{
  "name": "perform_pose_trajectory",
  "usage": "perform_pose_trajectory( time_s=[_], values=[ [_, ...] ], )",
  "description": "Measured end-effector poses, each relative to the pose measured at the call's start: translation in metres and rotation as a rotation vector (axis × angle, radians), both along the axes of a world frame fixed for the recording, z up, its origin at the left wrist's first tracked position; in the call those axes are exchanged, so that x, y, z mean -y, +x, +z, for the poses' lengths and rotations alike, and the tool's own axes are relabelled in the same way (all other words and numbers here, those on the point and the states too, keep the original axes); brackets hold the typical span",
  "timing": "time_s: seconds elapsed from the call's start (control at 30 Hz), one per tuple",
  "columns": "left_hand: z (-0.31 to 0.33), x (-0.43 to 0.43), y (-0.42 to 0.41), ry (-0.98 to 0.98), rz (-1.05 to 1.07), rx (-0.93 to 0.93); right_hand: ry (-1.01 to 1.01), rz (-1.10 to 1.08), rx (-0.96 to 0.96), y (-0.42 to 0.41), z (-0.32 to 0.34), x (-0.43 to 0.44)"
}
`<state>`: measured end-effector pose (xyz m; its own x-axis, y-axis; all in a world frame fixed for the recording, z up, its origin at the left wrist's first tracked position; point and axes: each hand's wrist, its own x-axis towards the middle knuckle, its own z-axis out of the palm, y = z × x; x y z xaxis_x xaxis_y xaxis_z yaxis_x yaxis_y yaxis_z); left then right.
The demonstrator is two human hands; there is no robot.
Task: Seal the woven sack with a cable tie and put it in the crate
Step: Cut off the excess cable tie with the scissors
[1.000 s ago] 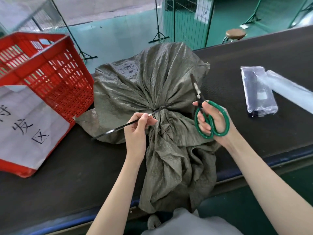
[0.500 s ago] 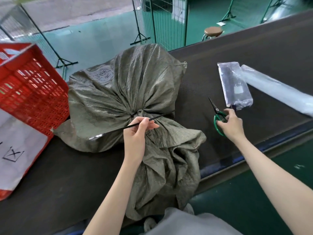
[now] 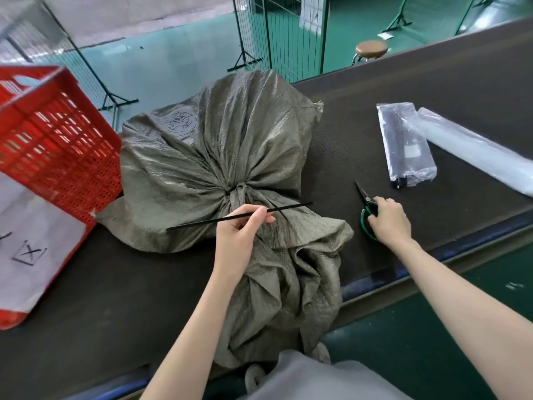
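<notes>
Sack point(image 3: 225, 157) on counter point(image 3: 375, 116), neck cinched, between hands. Left hand point(image 3: 239, 238) pinching loose black strip point(image 3: 202, 222) (cut cable-tie tail); right hand point(image 3: 388, 222) closed over scissors point(image 3: 366, 203).

The woven sack point(image 3: 219, 163) lies mid-surface point(image 3: 403, 82), its loose mouth spilling over the near edge. The crate point(image 3: 57, 145) stands to its left, touching it. Right of the sack lie the scissors point(image 3: 365, 207) under the right hand point(image 3: 389, 223), with two plastic packets point(image 3: 406, 145) behind them. The left hand point(image 3: 239, 235) holds the cut cable tie strip point(image 3: 202, 222) over the sack
</notes>
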<state>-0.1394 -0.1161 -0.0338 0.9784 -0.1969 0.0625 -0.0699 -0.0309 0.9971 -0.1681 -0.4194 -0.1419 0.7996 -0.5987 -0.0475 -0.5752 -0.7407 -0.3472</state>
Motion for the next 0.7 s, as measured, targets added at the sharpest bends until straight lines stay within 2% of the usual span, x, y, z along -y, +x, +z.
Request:
perform_pose_trajectory(
  time_s=[0.13,0.27,0.37,0.43,0.57,0.7],
  values=[
    [0.001,0.000,-0.002,0.020,-0.005,0.006,0.138,-0.035,0.191,0.012,0.016,-0.006],
    [0.004,-0.001,-0.007,0.015,-0.001,0.017,0.278,0.072,0.427,0.016,0.051,-0.029],
    [0.006,-0.005,-0.010,-0.017,0.001,0.013,0.511,0.223,0.585,0.008,0.092,-0.067],
    [0.006,-0.010,-0.011,-0.043,0.010,0.007,0.640,0.391,0.565,-0.003,0.115,-0.094],
    [0.008,-0.022,-0.015,-0.102,0.041,-0.010,0.750,0.655,0.364,-0.019,0.136,-0.134],
    [0.005,-0.040,-0.018,-0.147,0.140,-0.014,0.800,0.680,0.342,-0.019,0.131,-0.158]
  ],
)
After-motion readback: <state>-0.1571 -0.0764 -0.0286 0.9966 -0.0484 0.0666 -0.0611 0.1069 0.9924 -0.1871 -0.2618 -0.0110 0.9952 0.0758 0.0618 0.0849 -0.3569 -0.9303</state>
